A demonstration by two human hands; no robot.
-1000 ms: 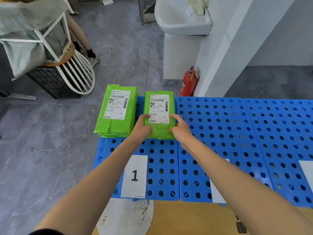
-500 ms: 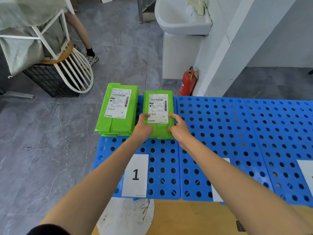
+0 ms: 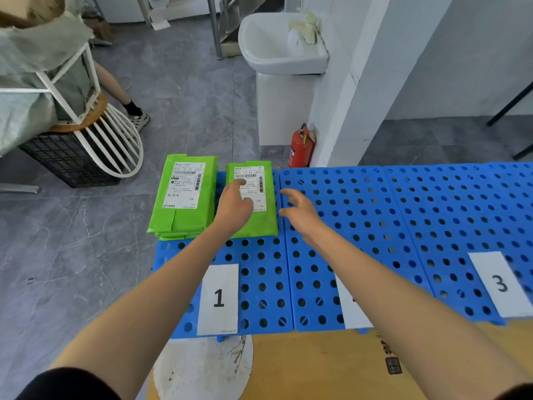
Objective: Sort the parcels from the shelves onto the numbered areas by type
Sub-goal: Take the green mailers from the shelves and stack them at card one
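**Both hands released; green parcels down at far end of area 1**

Left hand (image 3: 235,207): lies on top of the right parcel (image 3: 266,223), fingers straight over its white label, no grip. Right hand (image 3: 301,212): at 3 o'clock of the left, released, fingers spread, holding nothing. It is over bare panel just beside the parcel's right edge; can't tell if a fingertip touches the parcel.

Right parcel: glossy green poly film, flat rectangle, 1 barcode label on top. Can't tell if it's single or stacked.

At its 9 o'clock, across a narrow gap: left stack (image 3: 184,223). Same green film, several layers visible at the near edge, count unreadable, 1 label showing. Its left side overhangs the panel edge.

Both sit at 12 o'clock of card "1" (image 3: 219,298).

Blue panels (image 3: 360,197): rigid plastic, round-hole grid, at least 3 side by side with visible seams.

White cards, 3 total: "1", card "3" (image 3: 500,284), and a middle card (image 3: 353,316) with its digit hidden by the right forearm.

6 o'clock: tan wood-look board (image 3: 317,370).
12 o'clock: 1 red fire extinguisher (image 3: 301,148), 1 white basin (image 3: 274,53).
10 o'clock: 1 white wire stool (image 3: 89,122) with a round wooden seat, 1 black mesh crate (image 3: 66,160), another person's shoe (image 3: 140,119).

Floor (image 3: 72,255): grey stone-look tile.
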